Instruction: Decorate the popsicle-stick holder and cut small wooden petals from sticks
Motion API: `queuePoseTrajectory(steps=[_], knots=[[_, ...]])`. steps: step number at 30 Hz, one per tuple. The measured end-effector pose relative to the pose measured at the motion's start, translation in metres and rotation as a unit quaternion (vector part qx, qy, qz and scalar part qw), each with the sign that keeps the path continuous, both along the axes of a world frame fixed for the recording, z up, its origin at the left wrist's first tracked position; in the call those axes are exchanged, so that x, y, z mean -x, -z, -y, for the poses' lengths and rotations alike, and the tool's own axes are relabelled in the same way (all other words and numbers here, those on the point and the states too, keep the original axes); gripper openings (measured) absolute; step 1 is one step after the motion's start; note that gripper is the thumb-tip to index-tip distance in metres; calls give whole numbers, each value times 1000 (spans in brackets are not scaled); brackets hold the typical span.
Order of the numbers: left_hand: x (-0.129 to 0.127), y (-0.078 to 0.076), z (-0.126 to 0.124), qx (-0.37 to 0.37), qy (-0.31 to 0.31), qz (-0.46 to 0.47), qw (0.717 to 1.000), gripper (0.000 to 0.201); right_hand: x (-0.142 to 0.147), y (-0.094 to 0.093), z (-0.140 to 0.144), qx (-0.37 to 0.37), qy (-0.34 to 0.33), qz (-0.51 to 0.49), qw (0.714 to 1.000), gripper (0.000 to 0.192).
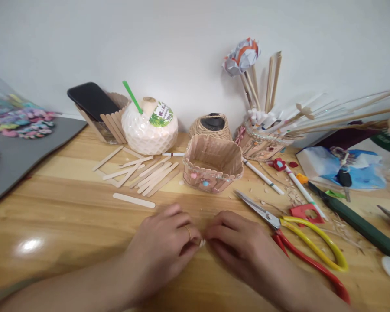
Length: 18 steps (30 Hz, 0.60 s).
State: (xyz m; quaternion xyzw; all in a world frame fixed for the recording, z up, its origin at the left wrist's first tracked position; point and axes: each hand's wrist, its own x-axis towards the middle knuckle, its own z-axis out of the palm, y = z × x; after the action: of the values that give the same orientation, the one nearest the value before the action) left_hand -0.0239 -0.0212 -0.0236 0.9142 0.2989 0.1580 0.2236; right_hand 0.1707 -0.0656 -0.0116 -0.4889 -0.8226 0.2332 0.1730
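Grey mat (22,151) at far left edge of the wooden table (68,216), w/ coloured bits (22,121) on its far end. Right of it: black phone (92,100) leaning in a stick-built stand (112,123), then a white coconut-shaped cup (149,128) w/ green straw (132,97). Loose craft sticks (143,171) lie in a scatter just near of the cup; one single stick (134,200) sits apart, nearer.

Centre near: left hand (162,251), ring on one finger, curled narrow, fingertips pinched on a tiny pale piece (202,242). Right hand (237,247) meets it from the right, fingertips also pinched in at that piece. Piece mostly hidden, can't tell what it is; it's at table level, just near of the stick basket (212,167).

Far behind basket: twine ball (211,125). Right of basket: decorated holder (263,145) full of sticks & paper rolls, a paper flower (242,56) standing above it. Scissors (299,236), red & yellow handles, lie just right of right hand, blades pointing far-left. Further right: green-handled tool (357,221), small red flower (278,164), a blue-printed bag (344,167).
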Motion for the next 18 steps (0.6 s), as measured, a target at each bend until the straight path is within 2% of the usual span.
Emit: queuePoseTrajectory(steps=[4, 18], knots=[[-1, 0, -1, 4, 8, 5, 1000, 16, 2, 3, 3, 4, 41, -29, 999, 18], [-4, -2, 2, 1, 19, -37, 999, 13, 7, 7, 6, -22, 49, -20, 998, 13]])
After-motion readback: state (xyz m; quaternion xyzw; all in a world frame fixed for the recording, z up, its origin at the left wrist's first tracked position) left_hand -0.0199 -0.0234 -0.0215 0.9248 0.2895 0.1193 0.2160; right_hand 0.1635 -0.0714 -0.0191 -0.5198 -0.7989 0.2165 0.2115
